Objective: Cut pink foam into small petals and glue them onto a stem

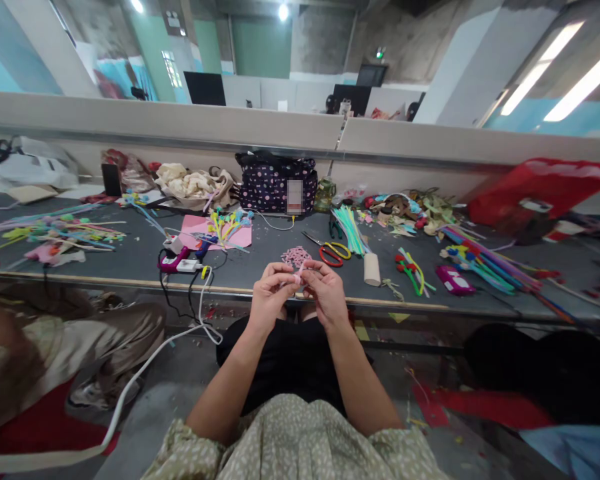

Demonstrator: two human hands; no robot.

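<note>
Just over the table's front edge, my left hand (270,293) and my right hand (327,292) meet with fingertips pinched together. Between them is a small pink pipe cleaner piece (301,271), partly hidden by the fingers. Right behind the hands lies a pile of short pink pieces (295,255). Scissors (334,253) with red and yellow handles rest to the right of that pile, blades pointing back left. Beyond them is a bundle of pale green pipe cleaners (350,229), with a beige cylinder (372,270) standing nearer me.
Glue guns and a white power strip (187,265) with cables sit to the left, near pink paper (240,235). A dark patterned bag (277,183) stands at the back. More pipe cleaners (480,260) and a purple device (454,280) lie right. Another person's arm (0,333) shows left.
</note>
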